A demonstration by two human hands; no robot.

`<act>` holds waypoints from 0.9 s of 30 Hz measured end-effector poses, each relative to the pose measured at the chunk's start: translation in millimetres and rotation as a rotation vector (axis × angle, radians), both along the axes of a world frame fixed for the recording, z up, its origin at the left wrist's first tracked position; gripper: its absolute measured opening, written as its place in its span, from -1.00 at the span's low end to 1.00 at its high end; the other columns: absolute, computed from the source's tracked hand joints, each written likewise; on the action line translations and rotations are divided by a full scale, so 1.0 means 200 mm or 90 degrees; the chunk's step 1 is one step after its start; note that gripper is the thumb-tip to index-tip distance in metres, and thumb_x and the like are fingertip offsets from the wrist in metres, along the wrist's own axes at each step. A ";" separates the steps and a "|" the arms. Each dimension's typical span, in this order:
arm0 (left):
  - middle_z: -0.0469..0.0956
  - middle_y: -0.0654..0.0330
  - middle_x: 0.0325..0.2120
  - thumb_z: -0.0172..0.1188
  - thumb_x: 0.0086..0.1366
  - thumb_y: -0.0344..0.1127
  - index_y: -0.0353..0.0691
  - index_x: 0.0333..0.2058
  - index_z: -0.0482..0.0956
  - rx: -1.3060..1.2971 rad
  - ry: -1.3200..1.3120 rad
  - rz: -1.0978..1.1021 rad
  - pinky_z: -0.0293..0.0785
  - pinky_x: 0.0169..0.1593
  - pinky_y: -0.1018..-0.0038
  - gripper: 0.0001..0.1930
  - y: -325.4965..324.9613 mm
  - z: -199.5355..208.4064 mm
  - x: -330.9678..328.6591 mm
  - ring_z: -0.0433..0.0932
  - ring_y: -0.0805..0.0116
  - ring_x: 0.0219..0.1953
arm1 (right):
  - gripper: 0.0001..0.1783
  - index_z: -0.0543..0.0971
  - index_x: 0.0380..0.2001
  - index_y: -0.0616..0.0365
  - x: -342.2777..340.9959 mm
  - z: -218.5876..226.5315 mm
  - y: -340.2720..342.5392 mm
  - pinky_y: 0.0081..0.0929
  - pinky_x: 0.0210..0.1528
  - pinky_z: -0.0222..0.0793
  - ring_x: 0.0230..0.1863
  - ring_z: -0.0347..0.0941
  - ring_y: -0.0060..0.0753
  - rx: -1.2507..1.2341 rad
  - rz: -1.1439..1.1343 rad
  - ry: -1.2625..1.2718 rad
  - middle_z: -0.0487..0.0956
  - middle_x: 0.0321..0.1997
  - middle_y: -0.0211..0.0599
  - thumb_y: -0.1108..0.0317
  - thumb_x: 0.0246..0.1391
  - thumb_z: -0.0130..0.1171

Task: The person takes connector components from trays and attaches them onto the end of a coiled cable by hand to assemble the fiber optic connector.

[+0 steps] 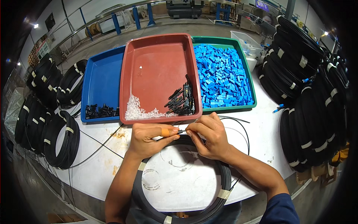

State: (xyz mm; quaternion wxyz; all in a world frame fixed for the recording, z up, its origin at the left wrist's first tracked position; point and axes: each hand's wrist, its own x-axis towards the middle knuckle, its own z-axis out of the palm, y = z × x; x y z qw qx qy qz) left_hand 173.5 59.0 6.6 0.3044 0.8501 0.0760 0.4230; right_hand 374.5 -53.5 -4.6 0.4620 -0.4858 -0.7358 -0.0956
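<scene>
Working with bare hands above a white table (266, 143), just before a red tray (156, 82). Gripping one end of a small black piece (181, 131) between the closed thumb and forefinger of the left hand (147, 140), and wearing an orange band (165, 132) on that forefinger. Pinching the other end with the closed fingertips of the right hand (210, 135). Holding this piece near the far side of a black cable coil (226, 175), bound with pale tape (223, 194).

Seeing the red tray between a blue tray (104, 74) and a green tray (227, 108), overlapping both. Finding white bits (136, 110) and slim black parts (183, 99) in the red one, dark parts (101, 111) in the blue one, many blue clips (223, 78) in the green one. Noticing brown stains (119, 133) on the table, and stacked coils (309, 123) at the right. Looking farther, meeting a grey floor (160, 27), blue posts (116, 23) and a dark machine (184, 9).
</scene>
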 end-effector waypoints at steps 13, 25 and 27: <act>0.75 0.06 -0.46 0.50 0.03 -0.55 -0.35 -0.42 0.76 0.012 0.036 -0.004 0.67 -0.34 0.50 -0.89 -0.02 0.00 -0.01 0.75 0.30 -0.46 | -0.70 0.65 -0.18 0.17 -0.01 -0.03 0.01 -0.30 -0.29 0.45 -0.32 0.60 -0.18 -0.006 0.085 -0.024 0.68 -0.24 -0.26 0.35 -0.01 0.43; 0.75 0.03 -0.41 0.31 0.20 -0.48 -0.43 -0.28 0.75 -0.131 0.035 0.076 0.61 -0.24 0.51 -0.85 0.06 0.04 -0.03 0.74 0.37 -0.30 | -0.80 0.68 -0.32 0.16 0.01 -0.02 0.02 -0.34 -0.38 0.51 -0.41 0.60 -0.20 -0.064 0.089 -0.001 0.67 -0.35 -0.25 0.51 -0.12 0.37; 0.75 0.06 -0.41 0.33 0.23 -0.42 -0.40 -0.22 0.74 -0.259 -0.028 0.137 0.62 -0.24 0.52 -0.81 0.15 0.05 0.04 0.73 0.43 -0.31 | -0.81 0.68 -0.33 0.16 0.00 -0.01 0.02 -0.34 -0.38 0.52 -0.41 0.60 -0.19 -0.064 0.088 -0.010 0.66 -0.36 -0.25 0.51 -0.12 0.36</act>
